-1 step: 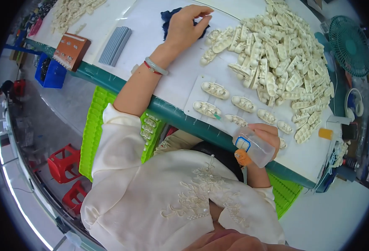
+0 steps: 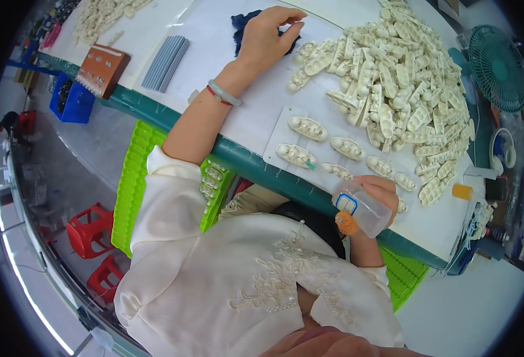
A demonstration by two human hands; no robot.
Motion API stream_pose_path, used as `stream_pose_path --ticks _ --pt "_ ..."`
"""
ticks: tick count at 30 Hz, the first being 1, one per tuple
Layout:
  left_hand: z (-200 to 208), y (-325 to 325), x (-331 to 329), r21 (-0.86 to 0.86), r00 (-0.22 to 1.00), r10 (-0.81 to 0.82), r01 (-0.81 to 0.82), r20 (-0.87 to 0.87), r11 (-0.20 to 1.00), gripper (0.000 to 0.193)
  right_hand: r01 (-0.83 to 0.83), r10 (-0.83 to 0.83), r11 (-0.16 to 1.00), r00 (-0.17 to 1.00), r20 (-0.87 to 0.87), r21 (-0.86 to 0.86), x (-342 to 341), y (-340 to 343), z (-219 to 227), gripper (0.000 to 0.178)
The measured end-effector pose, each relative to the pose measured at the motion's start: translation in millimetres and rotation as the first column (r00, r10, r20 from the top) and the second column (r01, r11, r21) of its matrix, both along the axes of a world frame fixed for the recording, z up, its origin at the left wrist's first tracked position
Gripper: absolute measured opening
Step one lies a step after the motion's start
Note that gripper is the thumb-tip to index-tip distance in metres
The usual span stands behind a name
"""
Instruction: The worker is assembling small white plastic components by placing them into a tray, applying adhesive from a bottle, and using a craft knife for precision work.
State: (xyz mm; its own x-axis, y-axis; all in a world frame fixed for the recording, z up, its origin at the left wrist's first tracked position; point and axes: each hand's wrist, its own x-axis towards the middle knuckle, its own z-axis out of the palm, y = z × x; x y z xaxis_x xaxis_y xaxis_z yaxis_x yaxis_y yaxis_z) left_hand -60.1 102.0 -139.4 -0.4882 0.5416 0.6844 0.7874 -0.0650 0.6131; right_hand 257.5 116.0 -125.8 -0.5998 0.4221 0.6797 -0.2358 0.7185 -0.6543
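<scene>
My right hand (image 2: 382,193) is wrapped round a clear plastic bottle (image 2: 366,211) with a blue-edged label, held tilted over the table's near edge. An orange cover (image 2: 346,223) sits on a fingertip against it. A small teal tip (image 2: 311,166) shows at the end of one cream boat-shaped piece (image 2: 295,154); whether it joins the bottle I cannot tell. That piece lies with several others on a white plate (image 2: 277,134). Farther left, my left hand (image 2: 266,38) rests over a dark blue cloth (image 2: 241,27), thumb and fingers apart with nothing seen between them.
A large heap of cream pieces (image 2: 393,83) covers the right of the table. Grey rods (image 2: 165,64) and a brown box (image 2: 103,70) lie left of my arm. A green fan (image 2: 499,68) stands far right. Green trays (image 2: 134,184) and red stools (image 2: 89,229) are below the table.
The view has shifted very slightly. Both hands, the bottle and the pieces keep their places.
</scene>
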Motion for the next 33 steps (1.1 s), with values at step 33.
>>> stream_pose_path --ticks 33 --pt "20.8 -2.5 4.5 -0.07 0.998 -0.06 0.061 0.022 0.996 0.016 0.202 -0.203 0.979 0.979 -0.004 -0.015 4.6 -3.4 -1.0 0.03"
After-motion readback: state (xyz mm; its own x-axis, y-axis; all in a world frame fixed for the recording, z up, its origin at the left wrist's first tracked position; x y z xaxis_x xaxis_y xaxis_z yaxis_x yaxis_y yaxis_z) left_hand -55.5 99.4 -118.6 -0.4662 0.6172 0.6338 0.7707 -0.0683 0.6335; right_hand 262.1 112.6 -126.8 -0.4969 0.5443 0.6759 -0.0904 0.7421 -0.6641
